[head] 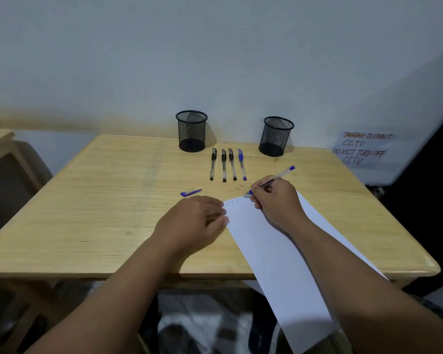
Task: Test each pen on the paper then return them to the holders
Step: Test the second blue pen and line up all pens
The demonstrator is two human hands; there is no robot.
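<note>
The right hand (275, 200) pinches an uncapped blue pen (271, 180), tip on the top edge of the paper (279, 251) beside blue scribbles. The left hand (193, 221), fingers loosely curled, presses the paper's left edge; its fingertips are hard to make out. The paper overhangs the surface (87, 200). Both forearms reach forward.

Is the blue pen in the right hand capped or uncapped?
Uncapped: the blue pen held by the right hand shows its bare tip; a loose blue cap lies on the table.
</note>
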